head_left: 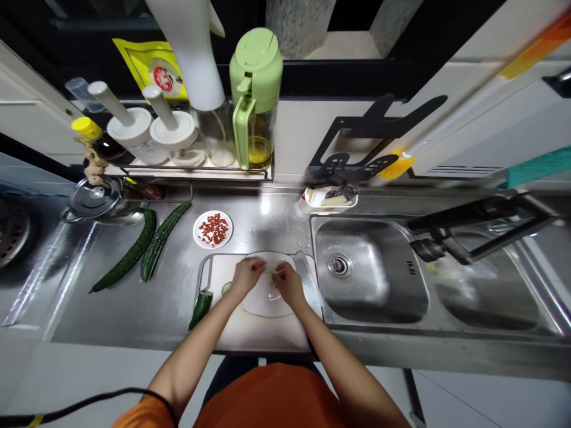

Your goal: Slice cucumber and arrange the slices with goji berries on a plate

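Both hands are over a pale, rounded plate [261, 306] on the white cutting board [241, 336]. My left hand [248, 276] has its fingers pinched together above the plate's left half. Facing it closely, my right hand [289, 285] is pinched too. Something small and pale shows between the fingertips, too small to name. A knife [307, 276] with a wide blade lies along the board's right side. Left of my left hand are a cut cucumber piece [201, 307] and a cucumber slice [226, 288], the slice partly covered by the wrist.
Two whole cucumbers [164, 241] lie on the steel counter at left, beside a small white plate of red bits [213, 229]. A double sink [370, 267] with a dark faucet [464, 232] is at right. A rack behind holds jars and a green oil jug [256, 101].
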### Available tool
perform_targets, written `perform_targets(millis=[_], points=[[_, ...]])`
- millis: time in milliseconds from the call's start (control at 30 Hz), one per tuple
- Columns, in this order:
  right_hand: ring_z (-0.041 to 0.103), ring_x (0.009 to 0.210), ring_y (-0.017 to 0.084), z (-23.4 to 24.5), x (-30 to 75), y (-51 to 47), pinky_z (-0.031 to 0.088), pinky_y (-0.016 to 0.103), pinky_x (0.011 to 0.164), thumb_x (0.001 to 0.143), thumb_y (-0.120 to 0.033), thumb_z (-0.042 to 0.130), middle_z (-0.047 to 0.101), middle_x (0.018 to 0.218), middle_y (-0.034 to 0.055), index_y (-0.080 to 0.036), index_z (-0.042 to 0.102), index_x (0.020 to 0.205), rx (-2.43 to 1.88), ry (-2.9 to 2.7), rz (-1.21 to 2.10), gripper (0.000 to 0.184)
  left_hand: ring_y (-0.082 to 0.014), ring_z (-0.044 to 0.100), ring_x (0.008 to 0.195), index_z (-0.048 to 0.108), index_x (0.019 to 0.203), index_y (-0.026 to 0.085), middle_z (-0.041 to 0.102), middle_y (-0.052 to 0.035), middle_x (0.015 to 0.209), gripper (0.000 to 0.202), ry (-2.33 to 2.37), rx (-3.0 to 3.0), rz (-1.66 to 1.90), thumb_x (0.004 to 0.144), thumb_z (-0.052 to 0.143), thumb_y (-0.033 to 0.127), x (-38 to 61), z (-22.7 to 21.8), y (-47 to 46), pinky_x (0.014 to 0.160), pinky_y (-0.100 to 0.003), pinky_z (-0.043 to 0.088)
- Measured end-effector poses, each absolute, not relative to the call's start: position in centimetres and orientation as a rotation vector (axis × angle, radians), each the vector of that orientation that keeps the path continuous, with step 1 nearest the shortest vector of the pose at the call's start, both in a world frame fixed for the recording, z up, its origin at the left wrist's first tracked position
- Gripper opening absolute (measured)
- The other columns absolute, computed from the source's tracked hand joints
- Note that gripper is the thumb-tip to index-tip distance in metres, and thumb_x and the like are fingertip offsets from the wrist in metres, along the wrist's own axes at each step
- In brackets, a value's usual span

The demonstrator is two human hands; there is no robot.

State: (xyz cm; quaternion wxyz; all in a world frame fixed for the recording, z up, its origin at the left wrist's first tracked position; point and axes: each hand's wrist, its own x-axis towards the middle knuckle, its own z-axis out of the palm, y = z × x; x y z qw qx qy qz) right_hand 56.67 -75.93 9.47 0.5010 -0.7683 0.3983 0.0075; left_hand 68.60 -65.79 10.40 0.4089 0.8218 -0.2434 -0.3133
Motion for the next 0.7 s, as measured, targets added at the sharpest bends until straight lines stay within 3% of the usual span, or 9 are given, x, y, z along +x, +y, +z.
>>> perform_targets(millis=[300,700], points=[[0.056,0.063,0.015,8.2,58.2,-76.3,0.035,0.023,0.058,0.075,-0.021,0.049,0.061,0.069,-0.0008,-0.02,0.05,0.089,-1.973,1.06,-0.025,0.014,-0.0186,0.056,0.085,0.067,0.088,0.018,0.065,-0.0069,0.084,0.021,-1.034,2.343,-0.564,0.082,0.047,0.017,69.1,10.3,-68.4,0.079,-0.029,0.041],[0.05,0.058,0.013,8.1,58.8,-76.0,0.027,0.023,0.053,0.078,-0.016,0.051,0.058,0.066,-0.0004,-0.019,0.05,0.084,-2.157,1.011,-0.001,0.007,-0.0188,0.052,0.089,0.056,0.104,0.019,0.061,-0.0066,0.093,0.021,-1.028,2.474,-0.448,0.083,0.05,0.019,68.6,9.6,-68.0,0.079,-0.029,0.041]])
